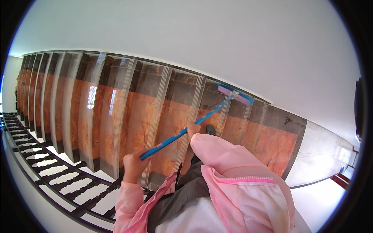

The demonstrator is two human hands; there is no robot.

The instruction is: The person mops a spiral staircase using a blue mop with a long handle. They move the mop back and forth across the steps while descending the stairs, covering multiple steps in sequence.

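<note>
My left hand point(135, 163) is closed around the top end of a blue pole point(166, 142). Further down the same pole, my right hand point(192, 130) grips it near its middle. The pole slants away to the upper right and ends in a flat mop or broom head point(243, 99), pinkish-purple on top with a blue fringe, a white joint linking the two. That head lies over a dark border of the stone steps, close against the foot of the white wall. Its underside is hidden.
Polished orange-and-brown stone stairs point(140, 113) with grooved edges run off to the left. A dark balustrade point(78, 180) follows their lower side, the white wall point(189, 35) their upper side. My dark shoe point(210, 130) stands on a step. Pale floor point(317, 148) lies at right.
</note>
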